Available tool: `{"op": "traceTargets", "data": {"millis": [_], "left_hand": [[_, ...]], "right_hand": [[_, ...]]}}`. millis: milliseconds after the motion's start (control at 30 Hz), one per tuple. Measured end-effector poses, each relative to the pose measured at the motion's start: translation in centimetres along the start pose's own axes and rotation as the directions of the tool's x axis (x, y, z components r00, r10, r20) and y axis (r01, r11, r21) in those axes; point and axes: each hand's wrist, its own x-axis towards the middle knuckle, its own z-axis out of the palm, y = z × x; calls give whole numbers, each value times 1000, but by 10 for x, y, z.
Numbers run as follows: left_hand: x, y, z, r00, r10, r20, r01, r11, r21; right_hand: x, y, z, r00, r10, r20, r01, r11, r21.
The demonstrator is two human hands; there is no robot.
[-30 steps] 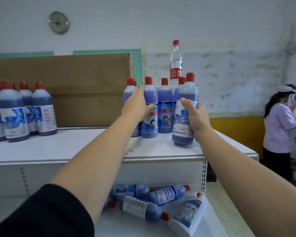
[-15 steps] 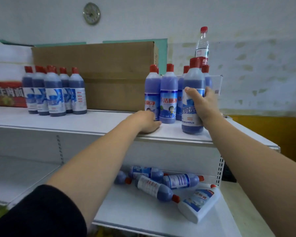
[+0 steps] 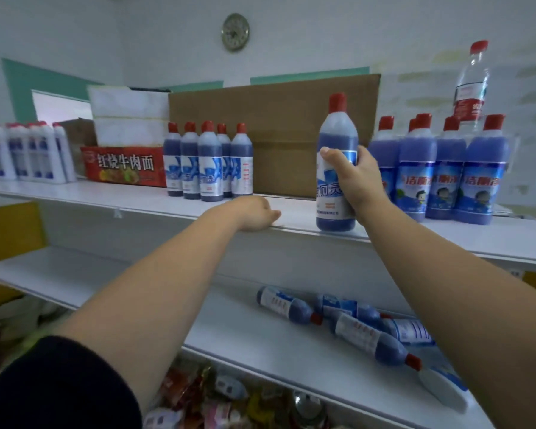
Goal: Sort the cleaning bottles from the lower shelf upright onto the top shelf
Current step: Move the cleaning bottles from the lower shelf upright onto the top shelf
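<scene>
- The right hand has its fingers and thumb wrapped round the label of a blue bottle, red cap up. The bottle is upright with its base right at the front lip of the top shelf.
- I can't tell whether the base bears weight yet.
- The left hand rests on the shelf edge with its fingers loosely bent, holding nothing.
- Its label looks like those in the left cluster, not the cartoon-label group, so I'd send it left.
- Best to keep the grip low and firm, bring the bottle back from the lip and set it flat beside its matches.
- Watch the neighbours: a nudge could topple them in turn.
- More bottles lie on their sides on the lower shelf, so there is plenty left to do.
</scene>
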Motion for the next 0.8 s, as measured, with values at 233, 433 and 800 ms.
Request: {"op": "traceTargets", "data": {"millis": [233,433,800], "left_hand": [[-17,-119,-30,998,-36,-49,38,999,37],[-7,-176,-39,998,-12,-63,14,1000,26],[76,-214,-30,999,33,-34,-34,999,-38]], "right_hand": [[-13,-13,104,1000,-24,0,24,998,51],[-8,-14,160,999,-39,-22,40,998,46],[68,21,217,1000,20,-7,-20,1000,13]]}}
